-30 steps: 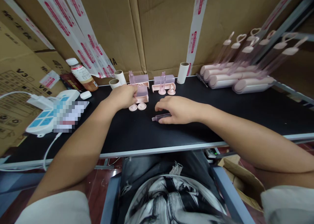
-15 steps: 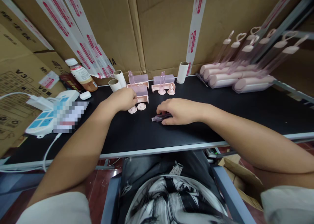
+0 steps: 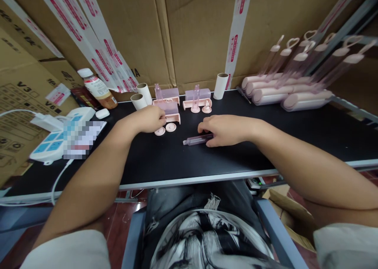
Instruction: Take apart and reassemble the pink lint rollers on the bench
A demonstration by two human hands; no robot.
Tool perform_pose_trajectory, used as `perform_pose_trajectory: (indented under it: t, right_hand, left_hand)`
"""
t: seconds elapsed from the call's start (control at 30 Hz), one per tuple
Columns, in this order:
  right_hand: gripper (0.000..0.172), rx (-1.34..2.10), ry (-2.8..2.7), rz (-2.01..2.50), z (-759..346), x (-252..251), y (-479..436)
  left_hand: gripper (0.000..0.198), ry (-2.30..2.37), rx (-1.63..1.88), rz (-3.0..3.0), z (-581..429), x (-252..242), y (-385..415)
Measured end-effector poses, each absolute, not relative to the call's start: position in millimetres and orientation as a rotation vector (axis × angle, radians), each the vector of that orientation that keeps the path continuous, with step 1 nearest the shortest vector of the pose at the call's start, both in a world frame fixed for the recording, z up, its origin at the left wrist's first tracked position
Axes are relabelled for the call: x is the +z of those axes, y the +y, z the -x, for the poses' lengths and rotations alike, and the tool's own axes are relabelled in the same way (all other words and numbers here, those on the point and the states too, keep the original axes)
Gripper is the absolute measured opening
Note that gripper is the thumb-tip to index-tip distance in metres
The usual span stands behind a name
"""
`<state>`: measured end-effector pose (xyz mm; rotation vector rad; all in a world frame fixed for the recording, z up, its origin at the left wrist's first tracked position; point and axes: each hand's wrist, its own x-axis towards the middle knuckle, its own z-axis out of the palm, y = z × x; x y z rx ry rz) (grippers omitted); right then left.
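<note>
tube (image 3: 197,140) | clear pink, lying flat (narrow tip leftward) | right hand (image 3: 227,129) touching

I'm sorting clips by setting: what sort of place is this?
Probably a small assembly or packing workstation: taped cardboard cartons wall in a black worktable, identical pink rollers lie stacked at the right, loose pink parts sit by the left hand.
</note>
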<state>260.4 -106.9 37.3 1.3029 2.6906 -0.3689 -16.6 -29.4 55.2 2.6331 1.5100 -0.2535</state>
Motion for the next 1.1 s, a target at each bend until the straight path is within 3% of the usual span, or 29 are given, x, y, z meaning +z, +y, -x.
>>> perform_pose_trajectory:
  t: [0.07, 0.2, 0.3, 0.47, 0.67, 0.8, 0.93, 1.1]
  right_hand:
    - [0.035, -0.368, 2.619, -1.356, -264.3, 39.9, -105.7]
    - [0.011, -0.418, 2.639, -1.384, -269.2, 40.0, -101.8]
    - [0.014, -0.443, 2.823, -1.444, -267.1, 33.4, -99.0]
    - [0.016, -0.599, 3.225, -1.510, -259.5, 21.1, -95.1]
    - [0.037, -1.727, 3.072, -1.522, -261.5, 19.0, -85.1]
    - [0.056, -2.190, 2.847, -1.616, -254.4, 9.4, -81.2]
    - [0.066, -2.335, 2.939, -1.617, -241.6, -0.6, -84.9]
    - [0.063, -2.038, 3.300, -1.642, -232.7, -5.0, -92.2]
  left_hand:
    - [0.027, 1.493, -0.211, -2.622, 14.9, 57.0, -31.9]
    - [0.035, 1.261, 0.067, -2.627, 3.2, 56.3, -43.1]
    - [0.040, 1.016, 0.249, -2.610, -11.7, 50.1, -56.4]
    - [0.034, 0.973, 0.180, -2.779, -26.4, 45.2, -73.9]
    - [0.030, 1.113, 0.254, -2.872, -13.9, 55.3, -66.9]
    - [0.033, 1.165, 0.300, -3.007, -15.7, 54.4, -67.0]
    - [0.040, 1.186, 0.314, -3.011, -25.7, 51.8, -78.4]
    - [0.042, 1.215, 0.354, -3.035, -25.6, 57.5, -84.9]
